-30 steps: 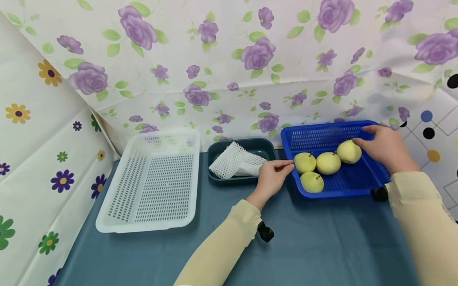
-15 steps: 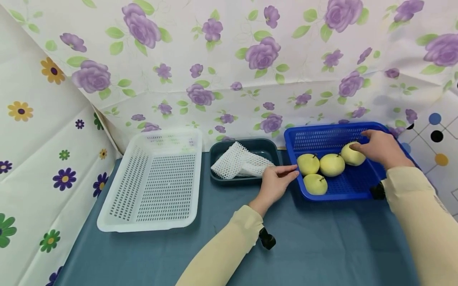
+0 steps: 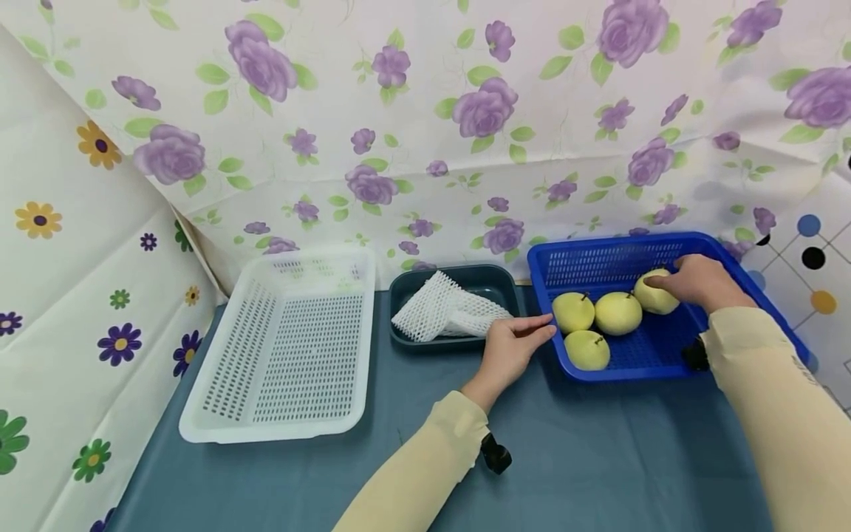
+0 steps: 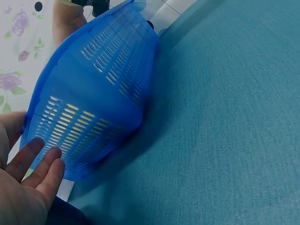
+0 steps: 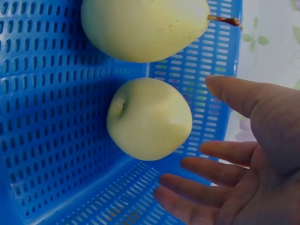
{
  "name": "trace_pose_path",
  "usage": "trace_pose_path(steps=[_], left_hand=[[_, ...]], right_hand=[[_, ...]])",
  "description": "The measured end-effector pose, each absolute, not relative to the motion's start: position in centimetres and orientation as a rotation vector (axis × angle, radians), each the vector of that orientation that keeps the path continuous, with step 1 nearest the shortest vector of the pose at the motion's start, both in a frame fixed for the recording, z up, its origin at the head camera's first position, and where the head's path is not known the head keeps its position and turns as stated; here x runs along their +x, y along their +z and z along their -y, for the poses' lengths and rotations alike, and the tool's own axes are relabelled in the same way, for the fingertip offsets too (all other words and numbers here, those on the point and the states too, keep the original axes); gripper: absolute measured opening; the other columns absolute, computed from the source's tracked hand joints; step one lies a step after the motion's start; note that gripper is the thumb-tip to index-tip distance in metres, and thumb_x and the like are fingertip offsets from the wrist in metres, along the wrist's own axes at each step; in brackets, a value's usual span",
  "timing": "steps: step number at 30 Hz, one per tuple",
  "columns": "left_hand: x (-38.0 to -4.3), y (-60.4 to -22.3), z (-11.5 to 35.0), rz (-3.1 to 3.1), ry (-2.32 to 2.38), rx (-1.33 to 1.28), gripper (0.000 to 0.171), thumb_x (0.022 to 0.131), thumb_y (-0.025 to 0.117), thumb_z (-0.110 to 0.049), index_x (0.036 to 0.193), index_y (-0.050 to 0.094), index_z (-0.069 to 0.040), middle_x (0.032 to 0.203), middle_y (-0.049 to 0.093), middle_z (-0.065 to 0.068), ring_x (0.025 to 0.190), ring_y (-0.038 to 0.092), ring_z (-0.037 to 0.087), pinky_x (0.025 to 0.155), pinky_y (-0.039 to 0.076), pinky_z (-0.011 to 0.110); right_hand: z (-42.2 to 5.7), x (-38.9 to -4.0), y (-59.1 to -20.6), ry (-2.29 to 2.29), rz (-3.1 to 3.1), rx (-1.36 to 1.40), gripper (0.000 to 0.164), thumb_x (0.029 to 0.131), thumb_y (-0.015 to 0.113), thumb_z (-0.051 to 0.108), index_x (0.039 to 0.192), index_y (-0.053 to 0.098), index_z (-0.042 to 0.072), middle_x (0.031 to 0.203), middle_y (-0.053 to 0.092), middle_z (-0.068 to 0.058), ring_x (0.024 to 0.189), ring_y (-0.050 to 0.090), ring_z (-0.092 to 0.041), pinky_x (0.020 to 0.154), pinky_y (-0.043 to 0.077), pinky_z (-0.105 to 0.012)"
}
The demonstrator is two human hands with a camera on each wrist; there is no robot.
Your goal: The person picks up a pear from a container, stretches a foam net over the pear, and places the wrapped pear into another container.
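Several round yellow-green pears (image 3: 618, 313) lie in a blue perforated basket (image 3: 625, 372) at the right of the head view. My right hand (image 3: 701, 283) hovers over the rightmost pear (image 3: 653, 295), its thumb overlapping the fruit there. In the right wrist view, the fingers of that hand (image 5: 253, 159) are spread beside a pear (image 5: 150, 119), with a gap between them. My left hand (image 3: 510, 353) reaches to the basket's left rim, fingertips right at its edge. Seen from the left wrist, its other fingers (image 4: 44, 171) hang relaxed by the outer wall (image 4: 79, 101).
A dark green tray (image 3: 439, 345) with white foam netting (image 3: 432, 307) stands between the blue basket and a white perforated basket (image 3: 193, 414) on the left. A flowered sheet (image 3: 425, 118) backs the blue-grey table (image 3: 565, 458).
My right hand has shifted slightly left over the rightmost pear, and more of the basket's right rim shows. My left hand stays at the left rim. The head view has shifted a little.
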State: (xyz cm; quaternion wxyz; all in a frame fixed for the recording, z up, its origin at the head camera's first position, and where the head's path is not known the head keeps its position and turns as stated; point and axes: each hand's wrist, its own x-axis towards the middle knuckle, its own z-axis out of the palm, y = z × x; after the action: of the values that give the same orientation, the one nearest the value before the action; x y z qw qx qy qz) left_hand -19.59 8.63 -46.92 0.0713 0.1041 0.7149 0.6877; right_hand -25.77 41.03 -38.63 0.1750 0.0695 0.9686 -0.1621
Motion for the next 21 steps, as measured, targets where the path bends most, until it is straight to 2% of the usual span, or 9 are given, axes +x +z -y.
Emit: trace_pose_path(steps=[4,8,11,15,21], left_hand=[[-19.8,-47.6,-8.7,-2.166,2.071,0.316,0.025,0.083,0.07,-0.034,0.107,0.072,-0.025,0.104,0.071,-0.011,0.096,0.064,-0.001,0.08,0.053,0.018],[-19.8,-47.8,-8.7,-2.158,2.076,0.32,0.027,0.083,0.07,-0.034,0.107,0.072,-0.023,0.104,0.07,-0.013,0.096,0.064,-0.002,0.08,0.053,0.019],[-19.8,-47.9,-8.7,-2.146,2.079,0.319,0.028,0.082,0.071,-0.033,0.107,0.073,-0.022,0.104,0.07,-0.013,0.096,0.064,-0.002,0.079,0.053,0.018],[-19.8,-48.0,-8.8,-2.136,2.076,0.318,0.025,0.082,0.071,-0.033,0.105,0.073,-0.025,0.103,0.07,-0.015,0.095,0.064,-0.002,0.079,0.053,0.018],[-19.7,-47.9,-8.8,-2.119,2.094,0.342,0.023,0.082,0.071,-0.031,0.104,0.073,-0.025,0.103,0.07,-0.014,0.095,0.065,-0.001,0.079,0.053,0.018]], right_hand=[[-41.1,-26.1,-39.2,-0.445,-2.728,0.17,0.113,0.079,0.049,0.073,0.139,0.022,-0.019,0.135,0.024,-0.045,0.118,0.027,-0.062,0.092,0.033,-0.069],[-41.0,-26.3,-39.6,-0.409,-2.703,0.141,0.123,0.072,0.051,0.079,0.138,0.02,-0.02,0.134,0.023,-0.046,0.118,0.027,-0.062,0.093,0.032,-0.068],[-40.9,-26.5,-39.8,-0.38,-2.695,0.135,0.122,0.073,0.054,0.076,0.137,0.02,-0.022,0.133,0.024,-0.046,0.117,0.029,-0.062,0.093,0.034,-0.067],[-41.1,-26.8,-40.1,-0.341,-2.68,0.146,0.114,0.078,0.056,0.069,0.136,0.022,-0.023,0.131,0.026,-0.046,0.115,0.031,-0.062,0.091,0.036,-0.067],[-41.2,-27.0,-40.4,-0.289,-2.683,0.145,0.108,0.078,0.058,0.066,0.132,0.03,-0.023,0.126,0.034,-0.046,0.11,0.039,-0.06,0.087,0.04,-0.065]])
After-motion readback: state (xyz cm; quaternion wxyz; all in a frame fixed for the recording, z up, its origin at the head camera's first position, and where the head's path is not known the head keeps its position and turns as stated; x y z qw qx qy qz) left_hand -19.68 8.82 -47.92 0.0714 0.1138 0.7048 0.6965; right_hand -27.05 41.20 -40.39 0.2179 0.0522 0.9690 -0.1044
